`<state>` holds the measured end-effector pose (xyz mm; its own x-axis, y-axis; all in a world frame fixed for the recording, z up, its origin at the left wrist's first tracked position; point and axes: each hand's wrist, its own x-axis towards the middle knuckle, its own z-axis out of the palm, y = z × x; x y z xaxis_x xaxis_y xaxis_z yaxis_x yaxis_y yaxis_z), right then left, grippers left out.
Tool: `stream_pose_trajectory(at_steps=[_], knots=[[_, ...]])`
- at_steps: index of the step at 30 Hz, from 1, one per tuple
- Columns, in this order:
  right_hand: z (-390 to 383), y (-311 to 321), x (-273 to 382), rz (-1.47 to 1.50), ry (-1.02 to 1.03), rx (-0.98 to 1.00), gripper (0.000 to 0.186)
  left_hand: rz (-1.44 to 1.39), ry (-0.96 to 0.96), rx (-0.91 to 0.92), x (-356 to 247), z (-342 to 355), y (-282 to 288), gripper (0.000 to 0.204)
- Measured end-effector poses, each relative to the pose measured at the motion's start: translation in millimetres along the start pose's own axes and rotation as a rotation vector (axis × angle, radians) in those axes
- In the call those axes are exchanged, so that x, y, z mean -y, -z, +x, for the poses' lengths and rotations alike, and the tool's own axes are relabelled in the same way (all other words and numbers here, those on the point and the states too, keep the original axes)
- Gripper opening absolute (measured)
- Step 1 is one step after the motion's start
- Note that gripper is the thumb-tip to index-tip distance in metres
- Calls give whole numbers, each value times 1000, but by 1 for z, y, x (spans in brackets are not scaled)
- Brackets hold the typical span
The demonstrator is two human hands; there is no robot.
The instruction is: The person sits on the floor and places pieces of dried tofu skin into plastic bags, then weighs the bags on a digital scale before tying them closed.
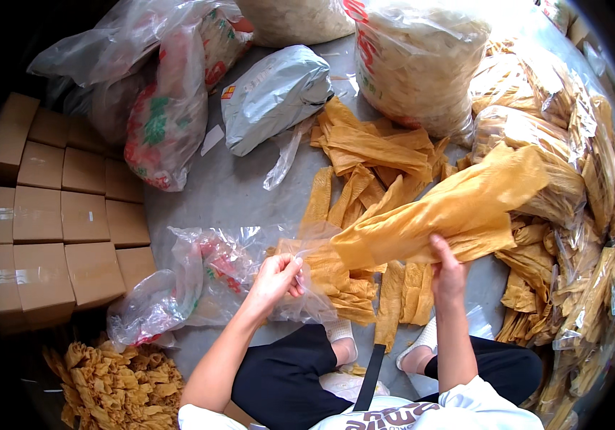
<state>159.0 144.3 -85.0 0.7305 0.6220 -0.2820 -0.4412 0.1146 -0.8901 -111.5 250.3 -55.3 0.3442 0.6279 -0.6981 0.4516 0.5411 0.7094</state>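
Grey floor (243,190) is stretching beside stacked cardboard boxes (85,217). Yellow strips (386,149) are littering it; a clear plastic bag (210,304) is being pinched by the left hand (276,279); above the strips, one broad yellow sheet (458,204) is being gripped by the closed right hand (450,272).

- Right hand (449,271) grips a yellow sheet (436,208), out over the floor (210,197)!
- Left hand (276,278) pinches the clear bag (232,258)!
- Cardboard boxes (82,215) stand stacked, far left!

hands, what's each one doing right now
Left hand: closed, pinching the edge of a clear plastic bag.
Right hand: closed, holding a yellow wrinkled sheet.
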Motion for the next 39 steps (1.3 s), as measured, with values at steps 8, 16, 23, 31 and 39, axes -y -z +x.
stream_pose_trajectory(at_steps=[8, 16, 23, 31, 39], knots=[[-95, -48, -113, -140, -737, -90, 43, -9, -175, 2, 6, -3, -6, 21], [-126, -46, -123, -328, -663, 99, 36, 77, -289, 93, 0, -11, -7, 18], [-120, -51, -137, -163, -741, 617, 59, 154, -187, 235, 5, -8, -10, 19], [75, -44, -97, -810, 242, 209, 74, 236, -151, 295, 11, -7, -1, 22], [236, -68, -112, -1803, 509, 625, 110, 195, -74, 316, 3, -1, 10, 22]])
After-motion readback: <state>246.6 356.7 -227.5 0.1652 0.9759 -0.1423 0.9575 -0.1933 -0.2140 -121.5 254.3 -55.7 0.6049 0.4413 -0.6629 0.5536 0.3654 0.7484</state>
